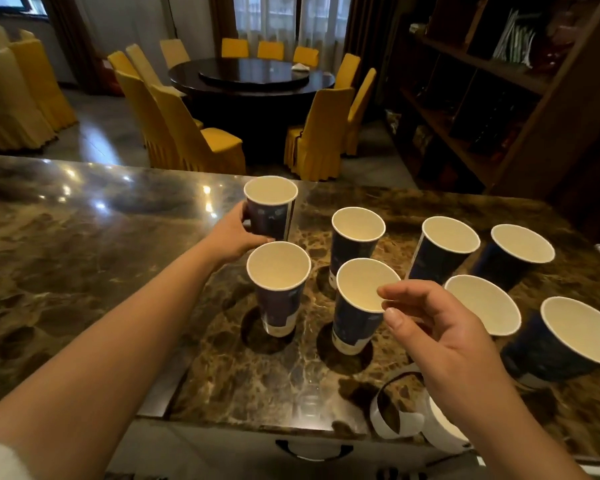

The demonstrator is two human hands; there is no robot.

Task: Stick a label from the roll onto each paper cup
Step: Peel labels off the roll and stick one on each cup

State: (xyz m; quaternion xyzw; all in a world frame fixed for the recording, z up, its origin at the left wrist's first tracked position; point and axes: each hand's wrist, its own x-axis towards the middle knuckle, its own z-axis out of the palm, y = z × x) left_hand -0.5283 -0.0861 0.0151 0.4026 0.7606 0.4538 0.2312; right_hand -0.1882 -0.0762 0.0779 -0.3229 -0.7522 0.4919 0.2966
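Several dark blue paper cups with white insides stand upright on the marble counter (84,271). My left hand (232,237) grips the far-left cup (272,216) by its side, near the counter's far edge. Just in front of that one stands another cup (278,275). My right hand (440,327) hovers above the cups, beside the rim of a middle cup (357,292). Its fingers are loosely curled, and nothing shows between thumb and forefinger. A white label roll (392,420) with a loose strip lies at the near edge, partly hidden by my right wrist.
More cups stand to the right, one (451,237) in the back row and one (582,330) at the right edge. A drawer handle (314,448) sits below the counter. Beyond it are a round dining table (253,76), yellow chairs and a wooden shelf (482,98).
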